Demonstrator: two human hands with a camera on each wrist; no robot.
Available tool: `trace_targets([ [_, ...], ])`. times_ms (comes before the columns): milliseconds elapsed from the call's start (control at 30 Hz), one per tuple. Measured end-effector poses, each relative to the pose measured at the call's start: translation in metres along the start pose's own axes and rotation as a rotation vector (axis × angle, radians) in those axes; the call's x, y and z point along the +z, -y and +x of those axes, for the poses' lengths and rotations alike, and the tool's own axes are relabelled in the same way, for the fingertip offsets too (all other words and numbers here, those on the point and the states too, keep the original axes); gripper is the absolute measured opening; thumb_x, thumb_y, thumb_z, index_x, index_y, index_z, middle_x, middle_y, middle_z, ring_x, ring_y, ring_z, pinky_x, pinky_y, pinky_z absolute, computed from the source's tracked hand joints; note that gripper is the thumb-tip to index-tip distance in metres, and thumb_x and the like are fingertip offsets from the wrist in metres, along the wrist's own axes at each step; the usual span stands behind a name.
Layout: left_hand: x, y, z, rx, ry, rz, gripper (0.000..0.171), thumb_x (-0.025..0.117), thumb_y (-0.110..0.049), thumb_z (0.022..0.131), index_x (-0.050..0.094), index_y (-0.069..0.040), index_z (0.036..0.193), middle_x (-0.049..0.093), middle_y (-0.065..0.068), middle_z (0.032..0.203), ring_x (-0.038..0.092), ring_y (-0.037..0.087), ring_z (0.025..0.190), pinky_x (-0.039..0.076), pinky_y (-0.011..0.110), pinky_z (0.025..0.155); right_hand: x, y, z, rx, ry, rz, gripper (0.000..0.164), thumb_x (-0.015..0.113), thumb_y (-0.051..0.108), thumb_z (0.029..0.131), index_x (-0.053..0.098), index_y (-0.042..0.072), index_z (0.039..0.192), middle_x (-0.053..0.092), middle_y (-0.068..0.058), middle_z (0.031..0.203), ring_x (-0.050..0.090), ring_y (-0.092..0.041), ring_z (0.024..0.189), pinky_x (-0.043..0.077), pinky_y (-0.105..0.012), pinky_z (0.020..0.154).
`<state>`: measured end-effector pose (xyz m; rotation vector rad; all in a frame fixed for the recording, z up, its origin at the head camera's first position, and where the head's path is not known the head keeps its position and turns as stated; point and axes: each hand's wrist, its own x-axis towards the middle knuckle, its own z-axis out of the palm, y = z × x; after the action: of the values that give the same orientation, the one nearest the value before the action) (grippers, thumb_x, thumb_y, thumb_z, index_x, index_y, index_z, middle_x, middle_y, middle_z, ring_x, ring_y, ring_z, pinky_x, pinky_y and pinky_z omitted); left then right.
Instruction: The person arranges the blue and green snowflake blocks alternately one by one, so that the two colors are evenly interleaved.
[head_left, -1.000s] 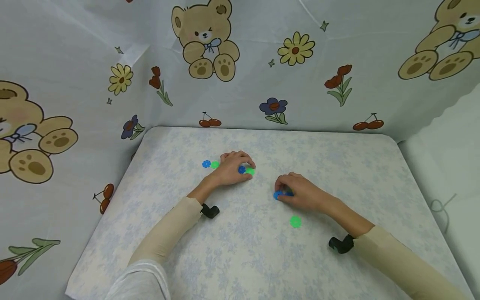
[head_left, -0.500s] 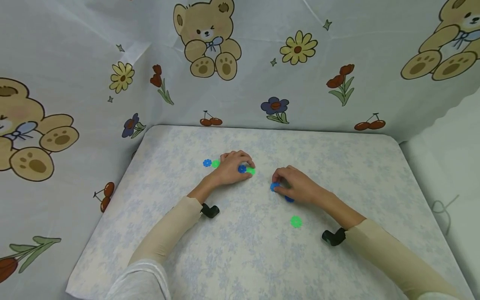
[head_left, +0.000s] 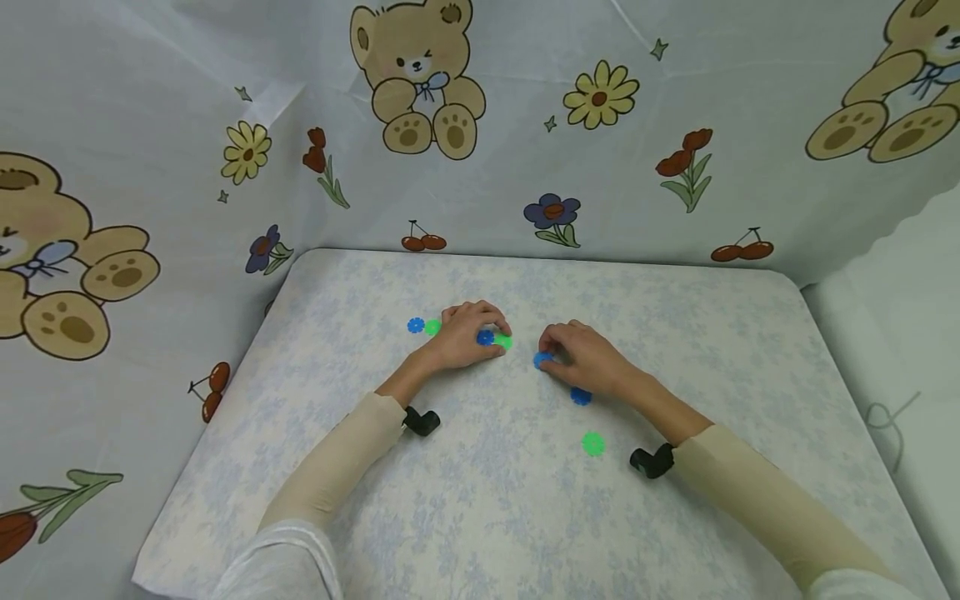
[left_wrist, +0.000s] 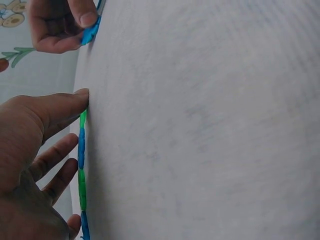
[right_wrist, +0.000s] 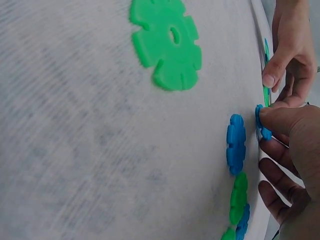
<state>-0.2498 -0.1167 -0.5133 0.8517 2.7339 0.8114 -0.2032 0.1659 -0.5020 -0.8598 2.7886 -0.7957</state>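
Note:
My left hand rests on the table over a row of joined notched plastic building discs, alternating blue and green. Its thumb and forefinger hold the green disc at the row's right end. Beside it lies a blue disc; another green disc and blue disc stick out left of the hand. A short gap to the right, my right hand pinches a blue disc between thumb and forefinger, close to the row's end.
Under the right palm lie more discs, a blue one and a green one among them. A loose green disc lies nearer on the pale patterned table. A bear-print curtain hangs behind.
My right hand has moved left and away from me with the blue disc, toward the left hand. A darker blue disc has come into view below it. The left hand stays put.

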Motion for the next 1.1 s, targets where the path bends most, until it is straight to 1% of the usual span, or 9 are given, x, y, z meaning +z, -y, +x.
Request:
trace_targets([
  [167, -0.001, -0.001, -0.001, 0.004, -0.004, -0.011, 0.021, 0.08, -0.036, 0.099, 0.075, -0.031, 0.119, 0.06, -0.002, 0.146, 0.051, 0.031, 0.141, 0.021, 0.066, 0.121, 0.004, 0.004, 0.01, 0.003, -0.022, -0.025, 0.023, 0.079, 0.028, 0.1, 0.07, 0.013, 0.115, 0.075, -0.001, 0.108, 0.062, -0.02, 0.102, 0.053, -0.041, 0.092],
  [400, 0.001, 0.002, -0.001, 0.004, -0.005, -0.017, 0.022, 0.081, -0.036, 0.098, 0.075, -0.03, 0.118, 0.06, -0.002, 0.145, 0.05, 0.031, 0.141, 0.02, 0.067, 0.122, 0.01, 0.008, 0.023, 0.013, -0.03, -0.03, 0.024, 0.079, 0.029, 0.101, 0.069, 0.012, 0.115, 0.074, -0.003, 0.108, 0.061, -0.02, 0.101, 0.053, -0.041, 0.091],
  [567, 0.0, 0.0, -0.001, 0.001, 0.001, -0.031, 0.022, 0.081, -0.035, 0.098, 0.075, -0.029, 0.119, 0.06, -0.001, 0.145, 0.049, 0.031, 0.143, 0.019, 0.068, 0.123, 0.012, 0.01, 0.03, 0.031, -0.031, -0.032, 0.024, 0.078, 0.029, 0.101, 0.069, 0.013, 0.115, 0.073, -0.003, 0.108, 0.06, -0.02, 0.101, 0.053, -0.041, 0.091],
  [900, -0.001, -0.001, 0.001, 0.002, 0.007, -0.034, 0.022, 0.081, -0.034, 0.098, 0.076, -0.027, 0.119, 0.06, -0.001, 0.146, 0.05, 0.032, 0.142, 0.02, 0.068, 0.121, 0.014, 0.013, 0.039, 0.035, -0.033, -0.055, 0.024, 0.077, 0.031, 0.101, 0.07, 0.013, 0.116, 0.073, -0.003, 0.109, 0.06, -0.021, 0.102, 0.053, -0.041, 0.091],
  [1100, -0.002, 0.001, 0.002, -0.004, 0.012, -0.027, 0.023, 0.081, -0.035, 0.098, 0.076, -0.028, 0.119, 0.059, -0.001, 0.147, 0.049, 0.032, 0.143, 0.019, 0.068, 0.122, 0.016, 0.012, 0.041, 0.035, -0.029, -0.069, 0.024, 0.076, 0.031, 0.102, 0.071, 0.013, 0.117, 0.071, -0.004, 0.11, 0.059, -0.022, 0.102, 0.053, -0.042, 0.093],
])
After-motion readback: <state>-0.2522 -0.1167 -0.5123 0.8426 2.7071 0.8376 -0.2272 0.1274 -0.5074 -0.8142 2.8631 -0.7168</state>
